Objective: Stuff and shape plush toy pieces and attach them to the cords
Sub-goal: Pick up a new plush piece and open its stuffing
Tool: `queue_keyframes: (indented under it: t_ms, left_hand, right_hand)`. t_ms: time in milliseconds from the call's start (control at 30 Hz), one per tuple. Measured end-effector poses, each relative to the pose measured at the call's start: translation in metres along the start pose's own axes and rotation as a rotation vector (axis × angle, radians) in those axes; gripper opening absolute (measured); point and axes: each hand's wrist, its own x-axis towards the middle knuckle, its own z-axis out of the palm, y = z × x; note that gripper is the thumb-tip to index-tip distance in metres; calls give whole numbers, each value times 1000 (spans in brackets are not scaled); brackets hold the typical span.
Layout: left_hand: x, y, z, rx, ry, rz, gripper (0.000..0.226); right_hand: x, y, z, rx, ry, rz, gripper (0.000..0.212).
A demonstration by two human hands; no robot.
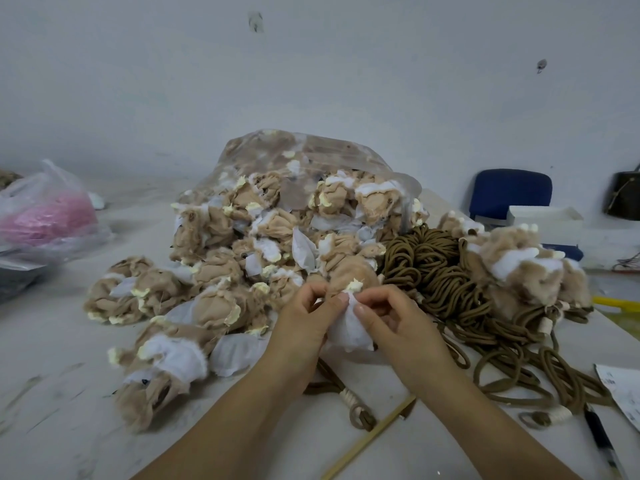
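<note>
Left grip (304, 317) and right grip (391, 320) each pinched the piece (349, 332) between them, equally close. It hung just above the table (69, 375), long axis running away from the person, white base nearest, yellow tip pointing at the pile (225, 244). Cords (429, 268) lay near, rightward.

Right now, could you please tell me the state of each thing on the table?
white plush piece, held between both hands.
left hand, pinching it.
right hand, pinching it.
clear plastic bag, open, plush pieces spilling out.
brown cords, heaped, tangled.
</note>
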Motion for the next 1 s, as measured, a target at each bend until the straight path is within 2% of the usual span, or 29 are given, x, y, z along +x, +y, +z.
queue_keyframes:
  t_ms: [167,367,500,667,800,867,933,1000]
  left_hand:
    - [-2,-1,1,183,-15,60,7]
    - [-7,2,0,227,-223,41,24]
    - [-4,2,-2,300,-161,68,15]
    - [-1,0,-2,317,-113,84,12]
    - [-2,0,-4,279,-144,60,14]
    - [-2,0,-5,293,-160,59,13]
    - [-3,0,-4,318,-168,67,12]
    - [-3,1,-3,337,-147,70,12]
  right_hand:
    - [0,-3,1,-33,36,-18,11]
    - [3,-7,-5,2,93,46,10]
    - [0,-7,-9,148,22,132,10]
    - [3,-2,-15,238,75,171,4]
    - [4,3,-15,223,2,235,24]
    - [5,4,-16,253,-40,271,23]
    - [5,5,-16,102,-27,226,8]
    - [5,8,-16,-207,58,48,12]
